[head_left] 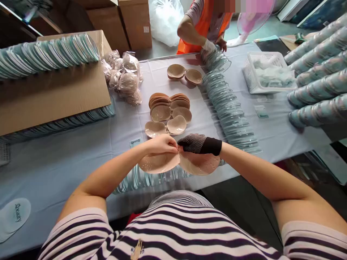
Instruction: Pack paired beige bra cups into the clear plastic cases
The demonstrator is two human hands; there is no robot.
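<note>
The left hand [165, 143] and gloved right hand [193, 143] pinch the middle of two joined tan cups [159, 164], fingers clamped there, near the tabletop's [89, 151] close edge. A white basket [251, 77] holds pale things, maybe little bags. Cloth shows between the brown box [54, 88] and the cup stack [161, 113].

bra cups [161, 113] on table [121, 126], bundle [126, 77] and carton [56, 88] to their left, container row [230, 108] and basket [251, 81] right
</note>
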